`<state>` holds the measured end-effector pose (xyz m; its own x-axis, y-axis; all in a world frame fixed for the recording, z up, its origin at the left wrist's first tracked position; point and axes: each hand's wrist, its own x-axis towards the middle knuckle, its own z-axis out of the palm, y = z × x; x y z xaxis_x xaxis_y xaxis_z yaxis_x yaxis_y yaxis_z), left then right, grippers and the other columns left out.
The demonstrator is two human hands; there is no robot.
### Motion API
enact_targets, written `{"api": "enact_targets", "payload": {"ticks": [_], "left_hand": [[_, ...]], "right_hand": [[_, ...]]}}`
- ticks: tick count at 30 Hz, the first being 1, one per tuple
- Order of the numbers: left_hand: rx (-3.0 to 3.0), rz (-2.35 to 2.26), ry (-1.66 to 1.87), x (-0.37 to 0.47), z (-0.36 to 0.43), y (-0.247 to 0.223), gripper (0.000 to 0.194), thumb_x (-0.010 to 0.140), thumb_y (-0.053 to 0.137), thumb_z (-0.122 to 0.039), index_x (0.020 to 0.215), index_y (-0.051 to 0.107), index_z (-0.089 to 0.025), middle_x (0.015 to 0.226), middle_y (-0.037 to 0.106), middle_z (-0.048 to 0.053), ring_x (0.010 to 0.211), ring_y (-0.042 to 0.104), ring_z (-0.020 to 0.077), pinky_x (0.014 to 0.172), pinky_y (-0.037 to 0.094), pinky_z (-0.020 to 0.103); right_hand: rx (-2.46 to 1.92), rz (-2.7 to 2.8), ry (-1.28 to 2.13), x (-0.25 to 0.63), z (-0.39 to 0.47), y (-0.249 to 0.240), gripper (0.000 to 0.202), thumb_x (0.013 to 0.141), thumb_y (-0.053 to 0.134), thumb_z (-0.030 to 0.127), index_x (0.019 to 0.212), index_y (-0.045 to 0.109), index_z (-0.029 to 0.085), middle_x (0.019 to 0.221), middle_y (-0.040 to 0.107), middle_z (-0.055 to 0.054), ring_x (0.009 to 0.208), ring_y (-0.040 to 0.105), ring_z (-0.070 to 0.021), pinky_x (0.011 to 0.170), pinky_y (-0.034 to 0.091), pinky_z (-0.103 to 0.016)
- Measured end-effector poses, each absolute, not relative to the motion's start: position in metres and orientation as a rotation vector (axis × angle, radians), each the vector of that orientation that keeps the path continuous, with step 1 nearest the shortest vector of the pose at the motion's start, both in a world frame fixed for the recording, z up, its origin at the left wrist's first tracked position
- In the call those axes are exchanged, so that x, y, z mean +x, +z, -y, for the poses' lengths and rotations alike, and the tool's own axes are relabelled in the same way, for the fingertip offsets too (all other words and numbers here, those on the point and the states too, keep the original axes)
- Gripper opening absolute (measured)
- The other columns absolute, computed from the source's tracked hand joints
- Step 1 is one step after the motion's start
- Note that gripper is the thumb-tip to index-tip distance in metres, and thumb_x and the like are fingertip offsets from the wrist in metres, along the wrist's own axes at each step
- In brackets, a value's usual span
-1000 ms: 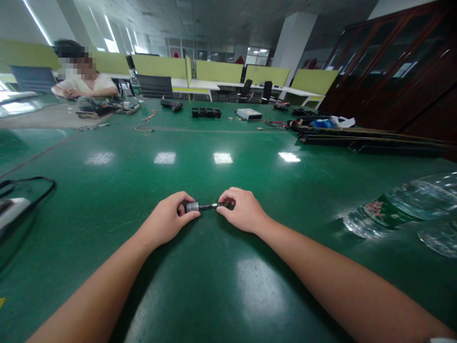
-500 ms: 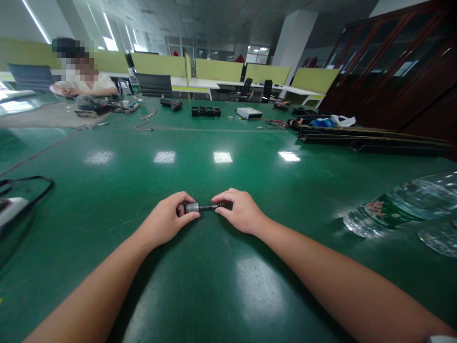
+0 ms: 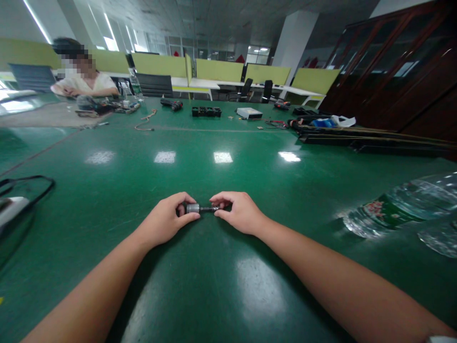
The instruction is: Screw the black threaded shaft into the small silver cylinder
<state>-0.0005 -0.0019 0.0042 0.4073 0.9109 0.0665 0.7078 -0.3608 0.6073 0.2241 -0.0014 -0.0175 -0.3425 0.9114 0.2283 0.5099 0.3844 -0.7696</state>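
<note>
My left hand (image 3: 165, 216) is closed around the left end of a small metal part. Its silver cylinder (image 3: 193, 208) shows between the thumb and fingers. A thin dark rod (image 3: 205, 209) runs from the cylinder to the right, lying level. At the rod's far end a small coil spring (image 3: 215, 208) is partly visible. Around that end my right hand (image 3: 240, 213) curls, thumb and fingertips pinching at the spring. The part is held low over the green table (image 3: 200, 295); whether it touches the surface I cannot tell.
Clear water bottles (image 3: 392, 209) lie at the right. A black cable (image 3: 46, 178) and a white device (image 3: 12, 209) sit at the left. Farther off are a power drill (image 3: 172, 104), a black tray (image 3: 206, 111), dark bars (image 3: 332, 134) and a seated person (image 3: 85, 83).
My right hand has shifted slightly left and down along the rod, and less of the spring shows. My left hand stays in place.
</note>
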Motion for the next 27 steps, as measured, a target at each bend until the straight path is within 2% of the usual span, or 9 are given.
{"api": "enact_targets", "payload": {"ticks": [6, 15, 23, 27], "left_hand": [[2.182, -1.356, 0.553, -0.0016, 0.0021, 0.003, 0.027, 0.081, 0.063, -0.043, 0.097, 0.064, -0.021, 0.067, 0.054, -0.003, 0.061, 0.051, 0.015, 0.058, 0.038, 0.025], [2.181, -1.378, 0.562, 0.0004, 0.0025, 0.0048, 0.027, 0.081, 0.063, -0.044, 0.095, 0.065, -0.02, 0.066, 0.054, -0.003, 0.06, 0.051, 0.015, 0.058, 0.038, 0.025], [2.167, -1.405, 0.557, 0.0007, 0.0024, 0.0046, 0.028, 0.081, 0.062, -0.044, 0.096, 0.064, -0.02, 0.066, 0.055, -0.003, 0.06, 0.052, 0.0153, 0.058, 0.037, 0.026], [2.179, -1.384, 0.567, 0.0, 0.0021, 0.0029, 0.028, 0.081, 0.062, -0.044, 0.097, 0.064, -0.02, 0.067, 0.056, -0.003, 0.061, 0.052, 0.0154, 0.058, 0.038, 0.026]], "right_hand": [[-1.155, 2.003, 0.666, 0.2239, 0.0025, -0.0169, 0.039, 0.069, 0.058, -0.002, 0.102, 0.068, 0.018, 0.086, 0.065, -0.001, 0.076, 0.06, -0.0116, 0.074, 0.049, -0.025], [-1.179, 1.986, 0.712, 0.2246, 0.0011, -0.0204, 0.039, 0.074, 0.062, 0.005, 0.109, 0.065, 0.021, 0.091, 0.07, 0.0, 0.084, 0.065, -0.0133, 0.085, 0.05, -0.03], [-1.095, 2.017, 0.659, 0.2245, 0.002, -0.0188, 0.042, 0.07, 0.057, -0.002, 0.106, 0.066, 0.018, 0.091, 0.068, -0.002, 0.082, 0.064, -0.0128, 0.082, 0.051, -0.028], [-1.105, 1.993, 0.667, 0.2236, 0.0022, -0.0186, 0.036, 0.073, 0.059, 0.002, 0.105, 0.066, 0.018, 0.091, 0.068, -0.002, 0.081, 0.064, -0.0127, 0.081, 0.051, -0.028]]}}
